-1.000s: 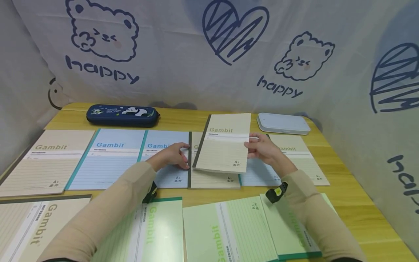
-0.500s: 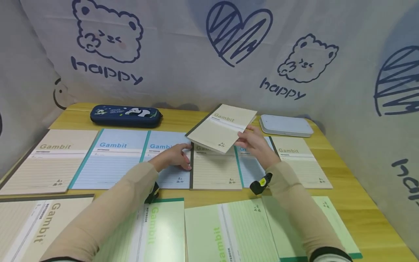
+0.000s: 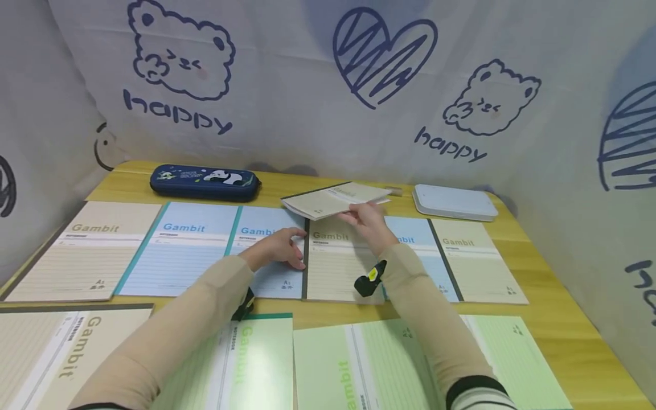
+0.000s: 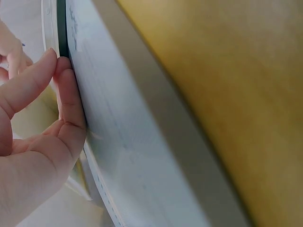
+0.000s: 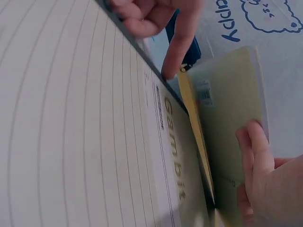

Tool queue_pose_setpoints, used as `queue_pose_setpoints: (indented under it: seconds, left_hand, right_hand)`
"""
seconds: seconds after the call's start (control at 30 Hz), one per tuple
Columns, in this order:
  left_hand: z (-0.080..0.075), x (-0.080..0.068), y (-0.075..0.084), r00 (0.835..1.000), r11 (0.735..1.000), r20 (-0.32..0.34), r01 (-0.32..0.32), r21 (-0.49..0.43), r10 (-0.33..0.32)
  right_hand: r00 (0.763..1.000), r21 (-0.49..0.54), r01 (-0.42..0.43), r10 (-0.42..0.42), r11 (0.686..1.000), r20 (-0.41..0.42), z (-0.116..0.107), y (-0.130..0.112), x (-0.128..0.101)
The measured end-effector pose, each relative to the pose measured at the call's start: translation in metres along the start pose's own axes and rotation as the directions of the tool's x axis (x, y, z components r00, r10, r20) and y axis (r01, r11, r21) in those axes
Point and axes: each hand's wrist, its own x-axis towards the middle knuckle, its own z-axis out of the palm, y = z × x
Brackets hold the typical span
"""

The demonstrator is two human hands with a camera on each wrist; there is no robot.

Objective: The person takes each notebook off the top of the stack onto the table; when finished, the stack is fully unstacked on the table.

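Observation:
My right hand (image 3: 368,224) grips a beige Gambit notebook (image 3: 320,201) by its near right part, fingers under and thumb on top. The notebook hangs tilted over the back of the table, and its plain underside shows in the right wrist view. Beneath it lies another beige notebook (image 3: 335,270) with a dark spine. My left hand (image 3: 277,249) rests over the blue notebook (image 3: 271,285) beside it, fingertips at the dark spine of the lying beige one. In the left wrist view, its thumb and forefinger (image 4: 70,97) come close together at that spine.
A blue notebook (image 3: 197,273) and a beige one (image 3: 87,265) continue the row leftward; blue (image 3: 410,228) and beige (image 3: 476,267) ones continue it rightward. Green notebooks (image 3: 328,353) lie in front. At the back are a panda pencil case (image 3: 205,183) and a white case (image 3: 455,203).
My right hand has carried the beige notebook back and leftward, tilting it flatter, uncovering the beige notebook underneath. The left hand has stayed at the spine.

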Motion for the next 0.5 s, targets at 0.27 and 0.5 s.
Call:
queue_pose_setpoints:
  seconds: [0.27,0.5]
  left_hand:
    - [0.001,0.001,0.001,1.000,1.000,-0.008,0.023,0.006,-0.023]
    - [0.001,0.002,0.000,1.000,1.000,-0.006,0.025,0.007,-0.025]
  right_hand:
    - [0.996,-0.004,-0.005,0.005,1.000,-0.092,0.049,0.006,-0.046]
    - [0.995,-0.011,-0.081,0.081,0.997,-0.054,0.069,0.011,-0.068]
